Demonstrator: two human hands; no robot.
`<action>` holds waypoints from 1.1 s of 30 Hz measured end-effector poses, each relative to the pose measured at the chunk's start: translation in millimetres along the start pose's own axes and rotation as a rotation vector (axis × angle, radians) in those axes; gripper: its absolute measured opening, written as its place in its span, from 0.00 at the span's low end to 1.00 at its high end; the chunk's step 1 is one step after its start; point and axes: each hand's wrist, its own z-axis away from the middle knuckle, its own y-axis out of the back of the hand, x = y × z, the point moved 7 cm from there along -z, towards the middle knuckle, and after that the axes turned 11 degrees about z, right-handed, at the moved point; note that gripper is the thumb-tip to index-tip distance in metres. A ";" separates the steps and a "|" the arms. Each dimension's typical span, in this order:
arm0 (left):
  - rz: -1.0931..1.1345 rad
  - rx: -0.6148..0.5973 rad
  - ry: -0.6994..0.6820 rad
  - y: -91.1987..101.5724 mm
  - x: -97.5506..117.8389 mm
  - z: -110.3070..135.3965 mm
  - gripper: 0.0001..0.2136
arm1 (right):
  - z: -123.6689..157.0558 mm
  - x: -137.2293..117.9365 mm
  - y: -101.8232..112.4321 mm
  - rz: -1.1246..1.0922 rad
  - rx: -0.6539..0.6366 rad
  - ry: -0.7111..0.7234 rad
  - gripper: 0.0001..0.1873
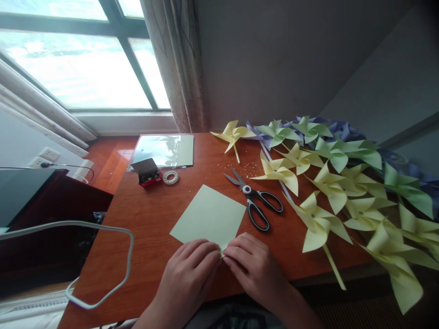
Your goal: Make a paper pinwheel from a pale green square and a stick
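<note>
A pale green square of paper point(209, 214) lies on the wooden table point(144, 228) in front of me, turned like a diamond. My left hand point(187, 274) and my right hand point(252, 265) meet at its nearest corner, fingers curled and pinching that corner between them. Black-handled scissors point(255, 198) lie just right of the sheet, blades partly apart.
Many yellow and green paper pinwheels point(318, 224) cover the table's right side, with purple ones point(343, 130) behind. At the back left are a sleeve of paper point(164, 150), a small red box point(148, 172) and a tape roll point(170, 177). A white cable point(103, 256) loops at the left edge.
</note>
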 end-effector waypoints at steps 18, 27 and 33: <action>0.064 -0.060 0.024 -9.1 -9.6 -0.8 0.06 | -3.6 1.7 -1.1 -0.014 0.040 -0.032 0.08; 0.132 -0.080 0.044 -9.9 -21.1 -5.7 0.06 | -6.6 5.7 2.2 -0.046 0.086 -0.050 0.08; 0.218 -0.075 0.070 -8.6 -23.4 -9.8 0.07 | -1.4 0.5 2.9 0.046 0.098 0.029 0.14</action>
